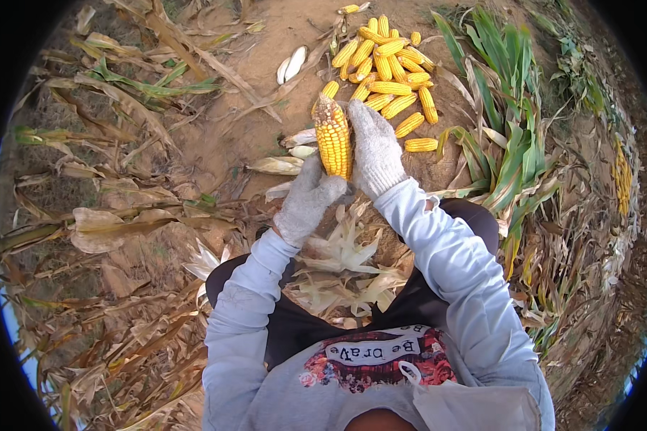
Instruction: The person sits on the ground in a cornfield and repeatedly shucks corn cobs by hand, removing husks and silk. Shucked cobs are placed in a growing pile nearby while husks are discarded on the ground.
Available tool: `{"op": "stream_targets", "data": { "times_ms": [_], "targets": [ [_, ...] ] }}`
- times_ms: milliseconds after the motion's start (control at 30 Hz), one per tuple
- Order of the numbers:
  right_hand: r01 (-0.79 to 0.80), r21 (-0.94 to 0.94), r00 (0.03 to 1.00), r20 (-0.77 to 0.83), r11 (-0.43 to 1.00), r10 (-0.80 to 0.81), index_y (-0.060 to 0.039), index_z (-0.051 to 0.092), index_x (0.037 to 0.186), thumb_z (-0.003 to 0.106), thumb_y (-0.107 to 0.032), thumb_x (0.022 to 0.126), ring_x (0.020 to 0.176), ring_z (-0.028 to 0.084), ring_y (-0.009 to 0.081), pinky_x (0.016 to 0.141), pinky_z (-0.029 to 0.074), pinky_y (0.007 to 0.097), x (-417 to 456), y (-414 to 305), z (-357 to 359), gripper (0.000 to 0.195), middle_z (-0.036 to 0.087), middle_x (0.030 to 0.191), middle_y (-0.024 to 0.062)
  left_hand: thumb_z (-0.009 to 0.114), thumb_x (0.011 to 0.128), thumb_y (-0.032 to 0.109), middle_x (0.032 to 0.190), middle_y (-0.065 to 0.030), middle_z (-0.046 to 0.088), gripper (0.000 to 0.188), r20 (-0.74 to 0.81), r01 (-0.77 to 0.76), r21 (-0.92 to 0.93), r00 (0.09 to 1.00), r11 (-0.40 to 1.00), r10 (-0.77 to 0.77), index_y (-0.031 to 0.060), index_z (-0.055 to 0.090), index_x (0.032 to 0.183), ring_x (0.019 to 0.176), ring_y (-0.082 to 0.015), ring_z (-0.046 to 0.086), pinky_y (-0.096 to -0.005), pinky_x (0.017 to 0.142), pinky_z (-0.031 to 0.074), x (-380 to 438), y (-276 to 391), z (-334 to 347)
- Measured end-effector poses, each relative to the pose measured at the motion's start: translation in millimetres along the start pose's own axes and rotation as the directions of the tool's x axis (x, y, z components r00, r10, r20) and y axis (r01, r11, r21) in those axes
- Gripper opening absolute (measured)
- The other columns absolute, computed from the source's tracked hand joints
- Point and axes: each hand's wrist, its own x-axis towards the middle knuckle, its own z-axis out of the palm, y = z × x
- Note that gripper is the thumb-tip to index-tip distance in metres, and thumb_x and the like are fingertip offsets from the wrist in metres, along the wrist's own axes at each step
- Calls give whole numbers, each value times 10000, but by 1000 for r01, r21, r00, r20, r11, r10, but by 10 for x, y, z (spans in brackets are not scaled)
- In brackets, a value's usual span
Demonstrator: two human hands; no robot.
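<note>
A husked yellow ear of corn stands upright between my gloved hands, its browned tip pointing away from me. My left hand holds its lower end, thumb across the base. Along the ear's right side lies my right hand, fingers stretched forward; whether it grips the ear or only touches it cannot be told. Just beyond my hands is a pile of husked yellow ears on bare soil. Loose pale husks lie on the ground between my knees.
Ears still in husks lie left of the pile, and two pale ones farther off. Green and dry corn stalks border the right; dry leaves and stalks cover the left. Another heap of yellow ears sits far right.
</note>
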Motion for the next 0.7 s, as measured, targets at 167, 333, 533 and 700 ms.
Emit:
{"op": "stream_targets", "data": {
  "times_ms": [167, 333, 533, 700],
  "targets": [
    [-272, 376, 958, 18, 886, 287, 31, 627, 1046, 500, -281, 1031, 896, 628, 214, 818, 514, 349, 22, -289, -54, 337, 665, 962, 128, 652, 914, 457, 975, -68, 653, 560, 118, 191, -337, 980, 922, -160, 76, 499, 1294, 761, -192, 653, -389, 725, 550, -36, -35, -163],
    [-349, 386, 936, 96, 854, 339, -7, 631, 994, 534, -333, 1014, 772, 643, 201, 734, 519, 355, 39, -599, -130, 340, 671, 875, 89, 492, 1000, 469, 905, -53, 686, 407, 3, 311, -488, 935, 816, -354, 121, 583, 1192, 675, -190, 650, -346, 599, 510, 33, -289, -448],
    [358, -171, 524, 850, 918, -46, -8, 683, 995, 512, -364, 957, 933, 662, 343, 862, 508, 442, -256, -553, -43, 396, 695, 977, 185, 565, 956, 454, 855, -80, 658, 409, -366, 802, -14, 552, 598, -749, 92, 602, 1142, 599, -193, 598, -346, 532, 461, 137, -1465, -863],
    [474, -312, 427, 899, 823, 95, -42, 691, 1003, 515, -387, 923, 1009, 656, 361, 887, 505, 477, -402, -516, -101, 396, 687, 989, 188, 588, 912, 527, 816, -67, 618, 463, -231, 825, 173, 564, 537, -793, 83, 617, 1039, 580, -162, 558, -317, 510, 444, 600, -1837, -415]
  ]
}}
